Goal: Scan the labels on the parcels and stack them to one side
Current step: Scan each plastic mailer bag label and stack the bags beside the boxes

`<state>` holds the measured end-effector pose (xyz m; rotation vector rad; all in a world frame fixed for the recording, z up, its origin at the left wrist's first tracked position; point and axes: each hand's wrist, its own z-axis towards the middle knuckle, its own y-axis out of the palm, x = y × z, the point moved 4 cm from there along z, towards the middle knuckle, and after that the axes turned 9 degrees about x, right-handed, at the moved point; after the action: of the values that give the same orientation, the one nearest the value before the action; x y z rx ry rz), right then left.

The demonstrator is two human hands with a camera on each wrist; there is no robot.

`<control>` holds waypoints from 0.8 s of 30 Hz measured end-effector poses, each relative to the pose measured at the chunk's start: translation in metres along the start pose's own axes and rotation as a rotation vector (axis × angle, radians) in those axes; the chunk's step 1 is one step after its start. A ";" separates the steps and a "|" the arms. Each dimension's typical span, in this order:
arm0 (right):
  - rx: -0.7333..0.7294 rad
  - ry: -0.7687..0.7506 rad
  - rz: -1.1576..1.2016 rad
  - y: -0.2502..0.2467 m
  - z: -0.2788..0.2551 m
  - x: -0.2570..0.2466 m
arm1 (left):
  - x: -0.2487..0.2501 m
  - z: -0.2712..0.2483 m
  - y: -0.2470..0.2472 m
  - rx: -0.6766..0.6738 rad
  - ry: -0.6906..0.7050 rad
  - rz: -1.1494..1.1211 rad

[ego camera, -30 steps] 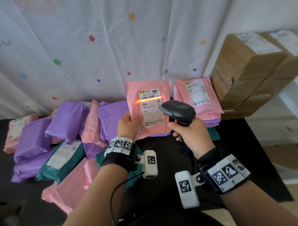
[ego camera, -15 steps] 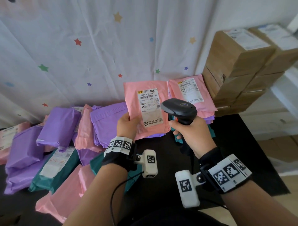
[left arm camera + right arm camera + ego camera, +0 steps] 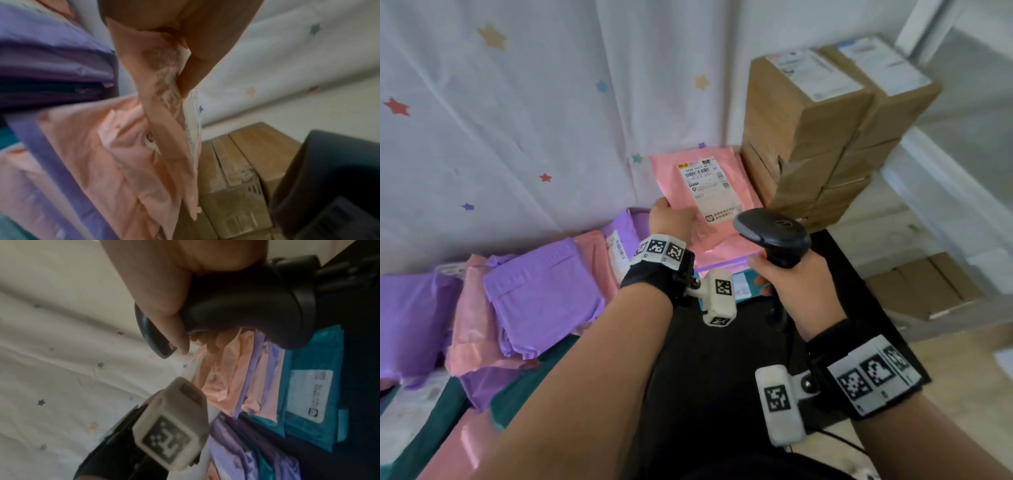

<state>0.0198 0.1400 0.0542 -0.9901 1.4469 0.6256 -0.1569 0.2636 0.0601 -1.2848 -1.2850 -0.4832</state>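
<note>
Since the earlier frame the pink parcel [image 3: 698, 192] has been carried rightward, away from the scanner [image 3: 774, 236], and is now held label-up over the pink and purple stack [image 3: 726, 253] beside the cardboard boxes [image 3: 808, 137]. Its lower left edge is pinched by the left hand [image 3: 671, 219], thumb on top and fingers [image 3: 193, 68] beneath. The scanner's handle is gripped by the right hand [image 3: 791, 284], fingers wrapped round it. The mailer is judged light, soft and slippery, so an edge pinch should suffice. No containers are seen; unscanned parcels [image 3: 541, 291] lie heaped on the desk [image 3: 722, 359]
</note>
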 end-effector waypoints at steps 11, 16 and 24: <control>0.029 0.028 -0.023 -0.023 0.022 0.006 | 0.000 0.008 0.041 0.034 0.033 0.083; -0.027 0.001 -0.090 0.001 0.011 0.005 | -0.017 0.002 -0.014 0.151 0.310 0.272; -0.185 -0.003 -0.044 0.072 -0.031 0.008 | -0.119 0.009 -0.133 0.121 0.238 0.872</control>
<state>-0.0569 0.1473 0.0380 -1.1617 1.3791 0.7381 -0.3103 0.1882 0.0094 -1.4840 -0.4603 0.0685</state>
